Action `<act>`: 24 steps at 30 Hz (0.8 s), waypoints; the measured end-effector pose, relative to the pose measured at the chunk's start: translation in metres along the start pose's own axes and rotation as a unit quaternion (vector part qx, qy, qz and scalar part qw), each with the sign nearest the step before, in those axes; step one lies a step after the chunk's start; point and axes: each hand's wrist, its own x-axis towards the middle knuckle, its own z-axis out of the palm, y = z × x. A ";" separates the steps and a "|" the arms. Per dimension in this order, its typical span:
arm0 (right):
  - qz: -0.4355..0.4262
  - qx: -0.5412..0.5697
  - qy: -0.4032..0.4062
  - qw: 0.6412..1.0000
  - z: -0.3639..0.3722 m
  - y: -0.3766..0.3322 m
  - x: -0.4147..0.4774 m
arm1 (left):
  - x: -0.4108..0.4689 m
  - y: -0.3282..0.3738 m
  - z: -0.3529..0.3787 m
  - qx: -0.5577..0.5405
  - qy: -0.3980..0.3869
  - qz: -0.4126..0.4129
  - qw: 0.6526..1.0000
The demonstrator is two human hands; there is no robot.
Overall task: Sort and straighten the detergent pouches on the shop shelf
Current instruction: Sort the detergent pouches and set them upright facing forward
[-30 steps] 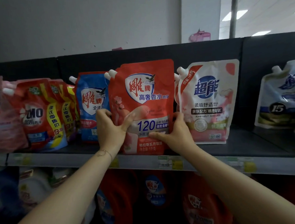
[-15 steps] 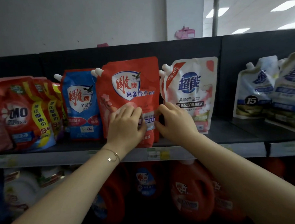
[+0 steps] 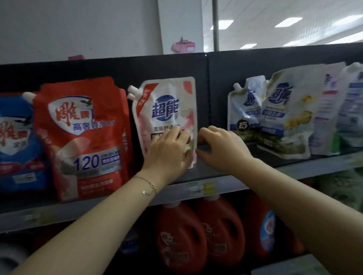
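A white and pink detergent pouch (image 3: 167, 109) stands upright on the black shelf (image 3: 209, 169), with a second spout showing behind it. My left hand (image 3: 168, 152) lies flat on its lower front, fingers spread. My right hand (image 3: 220, 148) curls at the pouch's lower right edge; whether it grips the pouch is unclear. To the left stand a red pouch (image 3: 83, 137) and a blue pouch (image 3: 10, 142), both upright.
Right of a gap on the shelf stand several white pouches (image 3: 285, 112), some leaning. Red detergent jugs (image 3: 180, 237) fill the shelf below. Price labels (image 3: 207, 188) run along the shelf's front rail.
Both hands left the red pouch and moved right to the white and pink pouch. The view has shifted right, bringing more white pouches into sight.
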 end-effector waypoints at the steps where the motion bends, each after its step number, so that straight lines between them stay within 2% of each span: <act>1: 0.004 -0.003 -0.010 1.000 -0.004 0.014 -0.004 | 0.008 0.012 0.006 -0.008 -0.009 0.001 1.000; 5: 0.009 -0.015 -0.038 0.999 -0.018 0.071 -0.020 | 0.042 0.059 0.031 -0.045 -0.041 0.004 0.998; 10: 0.011 -0.035 -0.036 0.999 -0.027 0.144 -0.044 | 0.077 0.108 0.068 -0.076 -0.082 -0.015 0.994; 16: -0.066 -0.110 -0.045 0.991 -0.036 0.218 -0.068 | 0.118 0.155 0.116 -0.086 -0.142 -0.065 0.984; 22: -0.059 -0.116 -0.038 0.991 -0.037 0.271 -0.075 | 0.143 0.173 0.144 -0.122 -0.190 -0.141 0.964; 24: -0.041 -0.093 -0.021 0.995 -0.034 0.279 -0.074 | 0.149 0.172 0.152 -0.162 -0.215 -0.179 0.946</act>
